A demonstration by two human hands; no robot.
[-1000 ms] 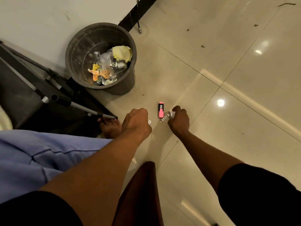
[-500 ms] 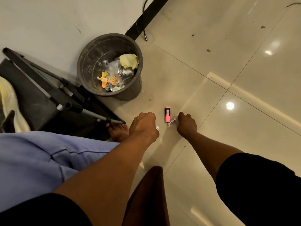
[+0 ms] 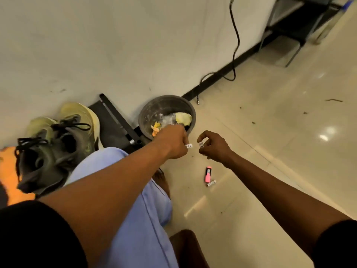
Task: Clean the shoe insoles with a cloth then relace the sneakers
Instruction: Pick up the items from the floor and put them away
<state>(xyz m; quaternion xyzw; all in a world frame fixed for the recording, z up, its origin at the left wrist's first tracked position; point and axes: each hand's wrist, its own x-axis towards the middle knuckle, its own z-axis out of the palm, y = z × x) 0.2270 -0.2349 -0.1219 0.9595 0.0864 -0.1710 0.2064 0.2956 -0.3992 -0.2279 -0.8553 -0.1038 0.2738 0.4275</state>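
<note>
Lifted off the floor, both hands (image 3: 173, 142) (image 3: 213, 147) now pinch small white labelled pieces (image 3: 189, 145) (image 3: 201, 144).

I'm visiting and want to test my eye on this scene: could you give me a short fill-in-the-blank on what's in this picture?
1. The highlighter lying on the floor is ____ in colour.
2. The sneakers have ____ laces.
3. The bin stands against the ____.
4. The left hand and the right hand each pinch a small white ____.

Missing words: pink; black; wall; tag
</note>
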